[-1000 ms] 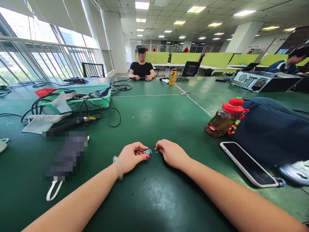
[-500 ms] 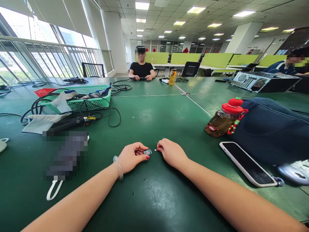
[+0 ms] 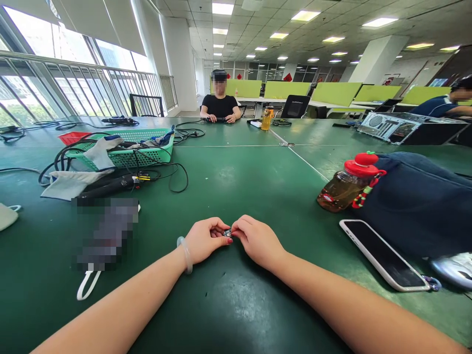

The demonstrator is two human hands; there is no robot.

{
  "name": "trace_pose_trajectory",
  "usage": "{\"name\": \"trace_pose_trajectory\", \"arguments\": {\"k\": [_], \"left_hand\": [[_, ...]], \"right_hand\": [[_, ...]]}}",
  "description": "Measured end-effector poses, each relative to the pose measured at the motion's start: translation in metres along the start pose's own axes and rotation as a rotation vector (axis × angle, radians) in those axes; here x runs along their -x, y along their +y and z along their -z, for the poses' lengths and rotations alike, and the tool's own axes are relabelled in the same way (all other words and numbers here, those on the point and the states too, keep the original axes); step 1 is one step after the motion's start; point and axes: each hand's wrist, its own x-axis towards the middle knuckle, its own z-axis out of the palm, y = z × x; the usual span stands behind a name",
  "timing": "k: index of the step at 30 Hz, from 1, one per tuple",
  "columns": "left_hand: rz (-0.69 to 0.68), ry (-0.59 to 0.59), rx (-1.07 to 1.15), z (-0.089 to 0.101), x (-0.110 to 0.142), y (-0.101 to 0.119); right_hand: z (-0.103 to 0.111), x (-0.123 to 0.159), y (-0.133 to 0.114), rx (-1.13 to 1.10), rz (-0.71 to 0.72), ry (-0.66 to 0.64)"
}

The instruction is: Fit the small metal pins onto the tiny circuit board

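Observation:
My left hand [image 3: 205,241] pinches a small circuit board [image 3: 227,233] between thumb and fingers, just above the green table [image 3: 236,196]. My right hand [image 3: 256,241] is closed in a pinch at the board's right edge. Whatever its fingertips hold is hidden now; a moment earlier a tiny pale piece showed there. The fingertips of both hands nearly meet around the board, and much of it is covered. A translucent bangle [image 3: 185,254] circles my left wrist.
Left are a green basket [image 3: 147,156] with gloves and cables, and a blurred dark item [image 3: 108,236]. Right are a red-lidded bottle [image 3: 346,184], a dark blue bag [image 3: 416,201] and a phone [image 3: 385,255]. A person [image 3: 220,104] sits opposite; another is beside a computer case [image 3: 409,129].
My right hand has moved left, bringing its fingertips to the board's right edge. The small piece it held has gone out of sight. My left hand keeps its hold; the view has shifted slightly.

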Motion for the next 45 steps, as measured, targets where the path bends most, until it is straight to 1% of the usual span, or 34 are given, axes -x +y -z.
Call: {"name": "trace_pose_trajectory", "arguments": {"k": [9,15,19,26,30,33,39,42,45], "left_hand": [[0.001,0.018,-0.009,0.000,-0.001,0.001],[-0.002,0.024,-0.008,0.001,0.000,0.002],[-0.012,0.034,0.004,0.001,0.000,0.001],[-0.017,0.053,0.057,0.001,0.000,0.002],[-0.050,0.032,0.071,0.002,0.000,0.002],[-0.074,-0.006,0.082,0.001,0.001,0.001],[-0.029,-0.122,0.268,-0.003,0.004,0.005],[-0.012,-0.153,0.279,-0.003,0.004,0.005],[-0.035,-0.163,0.281,-0.002,0.003,0.004]], "right_hand": [[-0.001,-0.002,0.000,-0.012,0.005,0.049],[0.004,-0.001,-0.001,-0.023,-0.011,0.029],[0.009,0.000,0.004,-0.049,-0.033,0.036],[0.007,0.001,0.007,-0.064,-0.012,-0.057],[0.006,0.001,0.004,-0.045,0.002,-0.037],[0.006,0.001,0.001,-0.001,0.004,-0.026],[0.004,0.003,-0.007,0.101,0.067,-0.038],[0.001,0.003,-0.009,0.148,0.067,-0.052],[-0.002,0.001,-0.009,0.176,0.071,-0.061]]}}
